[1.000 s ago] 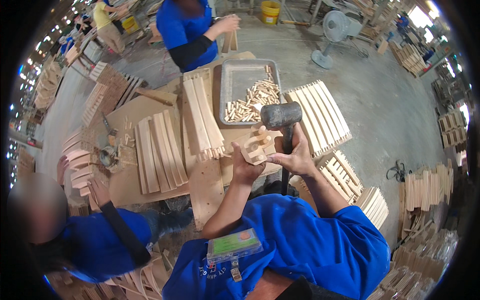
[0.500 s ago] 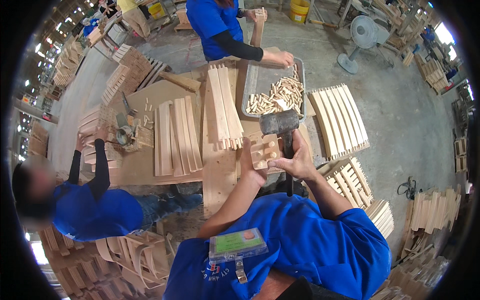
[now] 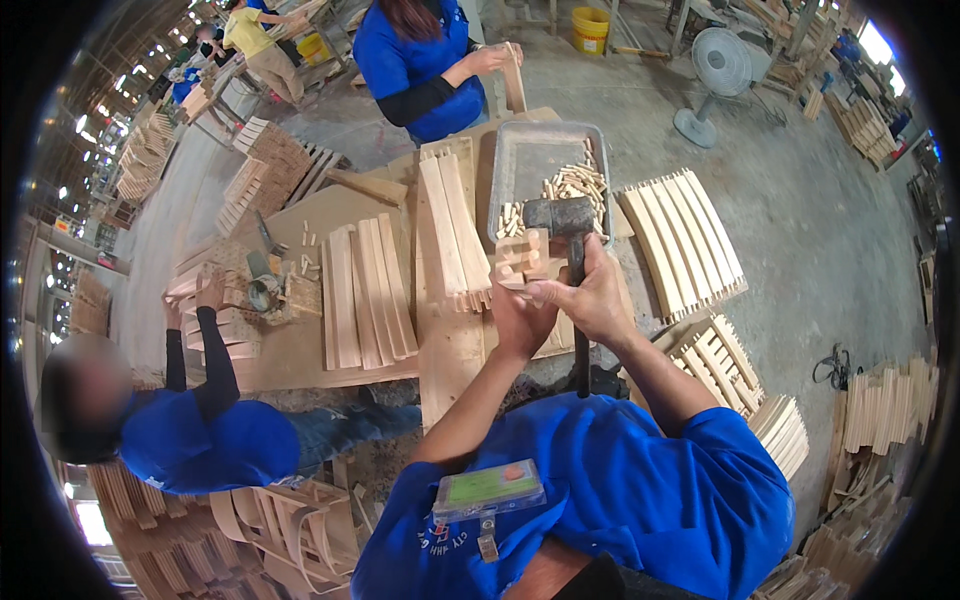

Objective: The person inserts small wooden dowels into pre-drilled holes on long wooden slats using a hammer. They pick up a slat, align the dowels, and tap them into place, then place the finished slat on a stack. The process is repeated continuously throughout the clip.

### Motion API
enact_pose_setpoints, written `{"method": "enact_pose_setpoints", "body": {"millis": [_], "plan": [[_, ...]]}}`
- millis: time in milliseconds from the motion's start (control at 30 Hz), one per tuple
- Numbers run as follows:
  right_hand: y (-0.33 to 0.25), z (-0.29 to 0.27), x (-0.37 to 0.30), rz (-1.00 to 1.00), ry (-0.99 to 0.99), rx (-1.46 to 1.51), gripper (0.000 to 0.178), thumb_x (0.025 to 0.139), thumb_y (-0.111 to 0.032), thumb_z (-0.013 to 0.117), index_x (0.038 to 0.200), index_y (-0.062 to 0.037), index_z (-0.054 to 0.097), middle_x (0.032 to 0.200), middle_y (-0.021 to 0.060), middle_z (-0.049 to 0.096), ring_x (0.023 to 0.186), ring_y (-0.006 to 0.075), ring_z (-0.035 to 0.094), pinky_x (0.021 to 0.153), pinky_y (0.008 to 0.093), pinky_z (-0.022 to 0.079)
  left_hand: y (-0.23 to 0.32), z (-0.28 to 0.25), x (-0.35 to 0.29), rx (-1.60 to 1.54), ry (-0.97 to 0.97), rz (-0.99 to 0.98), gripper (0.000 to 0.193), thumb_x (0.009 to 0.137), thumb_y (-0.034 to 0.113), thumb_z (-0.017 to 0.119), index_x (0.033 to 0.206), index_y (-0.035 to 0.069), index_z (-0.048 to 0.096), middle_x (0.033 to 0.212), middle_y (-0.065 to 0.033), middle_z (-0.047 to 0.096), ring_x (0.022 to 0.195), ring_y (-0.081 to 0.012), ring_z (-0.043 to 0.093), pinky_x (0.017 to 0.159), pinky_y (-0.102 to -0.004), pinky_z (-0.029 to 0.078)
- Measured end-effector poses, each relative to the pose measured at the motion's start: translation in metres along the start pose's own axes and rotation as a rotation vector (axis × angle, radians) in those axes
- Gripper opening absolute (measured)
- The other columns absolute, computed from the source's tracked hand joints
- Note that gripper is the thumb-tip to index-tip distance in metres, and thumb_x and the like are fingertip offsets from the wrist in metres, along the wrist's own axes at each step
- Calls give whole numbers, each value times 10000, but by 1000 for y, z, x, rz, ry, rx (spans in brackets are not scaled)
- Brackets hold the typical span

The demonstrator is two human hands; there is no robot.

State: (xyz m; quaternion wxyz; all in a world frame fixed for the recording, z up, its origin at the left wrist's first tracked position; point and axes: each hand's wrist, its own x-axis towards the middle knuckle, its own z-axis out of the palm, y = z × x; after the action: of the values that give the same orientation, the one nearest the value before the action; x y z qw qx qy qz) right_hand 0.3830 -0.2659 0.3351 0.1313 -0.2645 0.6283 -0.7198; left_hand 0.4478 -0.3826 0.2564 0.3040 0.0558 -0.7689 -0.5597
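My left hand (image 3: 523, 322) is closed around a few light wooden pieces (image 3: 520, 262), whose near ends show round dowel tips. In my right hand (image 3: 600, 300) is a black mallet (image 3: 560, 216), held upright by its dark handle, with the head just above and right of the wooden pieces. My right thumb reaches across toward the pieces, close to my left fingers. Behind the mallet lies a grey tray (image 3: 522, 150) with many loose wooden dowels (image 3: 575, 182); the mallet head and the pieces hide its near edge. Left of my hands, long wooden slats (image 3: 447, 220) with dowelled near ends lie on the table.
More slats (image 3: 368, 290) lie left on the table, and curved slats (image 3: 683, 240) lie right. Stacked slatted parts (image 3: 708, 365) stand by my right elbow. One co-worker (image 3: 425, 70) stands across, holding a wooden piece; another (image 3: 215, 430) works at left. A fan (image 3: 720, 65) stands beyond.
My hands, with the wooden pieces and mallet, have shifted slightly away from me. The co-worker across has drawn a hand out of the tray and brought it to the wooden piece.
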Motion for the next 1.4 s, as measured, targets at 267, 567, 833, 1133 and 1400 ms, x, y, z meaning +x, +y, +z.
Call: {"method": "enact_pose_setpoints", "body": {"millis": [267, 567, 833, 1133, 1400], "plan": [[-23, 2, -3, 75, 49, -205, 774, 734, -195, 992, 1334, 11, 549, 1238, 83, 660, 1121, 142, 613, 986, 323, 518, -4, -10, 19, -98, 87, 53, 713, 818, 134, 874, 1356, -28, 434, 1178, -173, 662, 1086, -270, 680, 927, -386, 546], [-103, -51, 6, 246, -143, -220, 192, 1053, -221, 672, 1131, -55, 617, 736, -69, 503, 533, 10, 449, 450, 219, 347, 38, -13, 34, -30, 155, 126, 689, 822, 81, 854, 1363, -42, 446, 1148, -164, 687, 1035, -221, 705, 914, -341, 566], [-188, -55, 20, 236, -377, -260, 320, 1140, -295, 477, 1214, -15, 612, 794, 14, 587, 658, 69, 551, 562, 219, 438, 24, -16, 34, -233, 101, -72, 729, 810, 84, 861, 1388, -48, 435, 1198, -180, 669, 1070, -232, 700, 922, -354, 571], [-209, -33, 32, 224, -391, -698, 291, 1113, -249, 535, 1244, -9, 634, 793, 32, 596, 671, 91, 538, 615, 285, 430, 24, -29, 31, -209, 85, -140, 697, 838, 70, 853, 1370, -24, 411, 1221, -162, 668, 1108, -211, 689, 948, -341, 562], [-194, -16, 38, -121, -451, -835, 278, 1106, -225, 466, 1047, 11, 600, 718, 142, 541, 605, 267, 538, 575, 380, 415, 33, -36, 35, -148, -42, -121, 683, 840, 46, 849, 1379, 8, 431, 1236, -146, 687, 1128, -199, 695, 946, -351, 568]]}}
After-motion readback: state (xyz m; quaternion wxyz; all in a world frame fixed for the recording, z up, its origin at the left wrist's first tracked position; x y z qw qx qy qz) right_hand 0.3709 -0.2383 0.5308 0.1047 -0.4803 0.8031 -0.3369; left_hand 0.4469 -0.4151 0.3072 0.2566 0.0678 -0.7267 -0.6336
